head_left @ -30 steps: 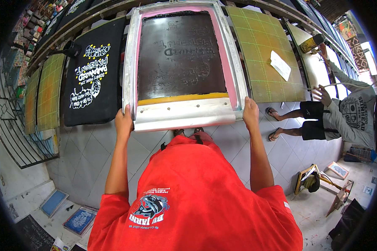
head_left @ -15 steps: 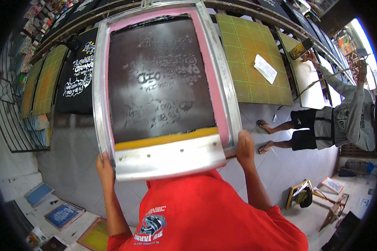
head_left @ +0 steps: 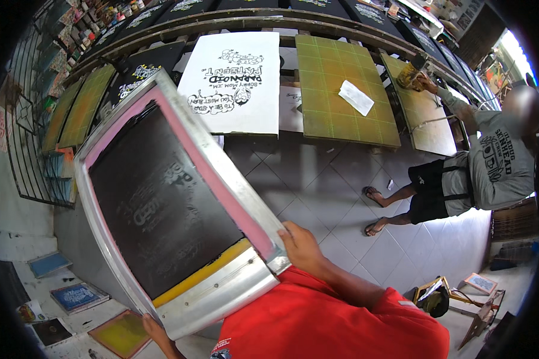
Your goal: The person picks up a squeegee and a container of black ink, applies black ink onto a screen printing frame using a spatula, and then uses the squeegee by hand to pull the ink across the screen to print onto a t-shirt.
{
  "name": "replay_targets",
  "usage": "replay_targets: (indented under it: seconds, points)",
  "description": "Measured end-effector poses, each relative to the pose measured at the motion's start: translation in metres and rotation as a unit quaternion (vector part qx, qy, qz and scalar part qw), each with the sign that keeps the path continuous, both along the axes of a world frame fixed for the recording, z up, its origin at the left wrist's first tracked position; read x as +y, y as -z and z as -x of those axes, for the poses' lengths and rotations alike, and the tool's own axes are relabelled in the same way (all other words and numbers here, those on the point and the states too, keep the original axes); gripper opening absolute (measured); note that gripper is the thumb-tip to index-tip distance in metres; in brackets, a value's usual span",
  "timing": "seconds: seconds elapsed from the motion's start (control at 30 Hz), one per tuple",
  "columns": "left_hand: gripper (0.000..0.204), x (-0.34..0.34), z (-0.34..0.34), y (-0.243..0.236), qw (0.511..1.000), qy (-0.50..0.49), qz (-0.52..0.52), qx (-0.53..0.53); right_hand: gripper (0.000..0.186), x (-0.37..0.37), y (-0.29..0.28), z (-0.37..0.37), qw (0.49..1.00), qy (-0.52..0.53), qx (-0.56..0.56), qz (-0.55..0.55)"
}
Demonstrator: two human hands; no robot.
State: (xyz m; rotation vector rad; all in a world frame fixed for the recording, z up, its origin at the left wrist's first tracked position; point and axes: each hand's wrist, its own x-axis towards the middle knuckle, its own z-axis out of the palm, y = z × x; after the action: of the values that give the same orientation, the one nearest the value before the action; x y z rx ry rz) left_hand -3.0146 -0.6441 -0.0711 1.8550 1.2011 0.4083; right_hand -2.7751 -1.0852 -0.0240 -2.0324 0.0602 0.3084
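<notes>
I hold a silk-screen frame (head_left: 203, 143) with silver metal sides, tilted and off the boards on my left. Its pink-edged mesh (head_left: 144, 197) is dark with black ink, and a faint lettered design shows in it. Across its near end lies a squeegee (head_left: 215, 288) with a metal holder and a yellow blade. My right hand (head_left: 303, 245) is closed round the right near corner. At the left near corner, my left hand (head_left: 154, 330) grips the frame, its fingers partly hidden. Beyond the frame, a white printed piece (head_left: 245, 75) with black lettering lies on a board.
A yellow-green board (head_left: 341, 113) carries a folded white paper (head_left: 357, 97). On the right a person in a grey top (head_left: 500, 155) holds a container (head_left: 412, 72) over another board. Black printed shirts (head_left: 138, 75) lie farther left and along the back. Several screens (head_left: 123, 335) stand at lower left.
The screen frame has swung left and toward me, turning anticlockwise, with the squeegee still in it. The white print behind it is now uncovered. The other person's arms have shifted.
</notes>
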Motion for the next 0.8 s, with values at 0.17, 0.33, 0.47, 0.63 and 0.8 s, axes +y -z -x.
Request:
replay_targets:
  seconds: [0.17,0.33,0.47,0.63,0.8]
  points:
    - [0.056,0.001,0.063,-0.008,0.996,-0.069,0.051,-0.004,0.031,0.061,0.012,-0.007,0.994,-0.109,-0.026,-0.008]
    - [0.054,0.036,0.122,0.005,0.982,-0.115,-0.088,0.117,0.035,0.152,0.021,-0.013,0.977,-0.207,-0.041,-0.008]
    - [0.053,0.091,0.109,0.011,0.979,-0.142,-0.090,0.115,0.033,0.235,0.024,-0.022,0.964,-0.266,-0.020,-0.011]
    - [0.053,0.191,0.060,0.030,0.981,-0.119,-0.096,0.116,0.036,0.344,0.042,-0.035,0.966,-0.254,-0.042,-0.021]
    - [0.052,0.282,-0.001,0.038,0.987,-0.079,-0.097,0.102,0.038,0.428,0.019,-0.060,0.970,-0.241,-0.022,-0.034]
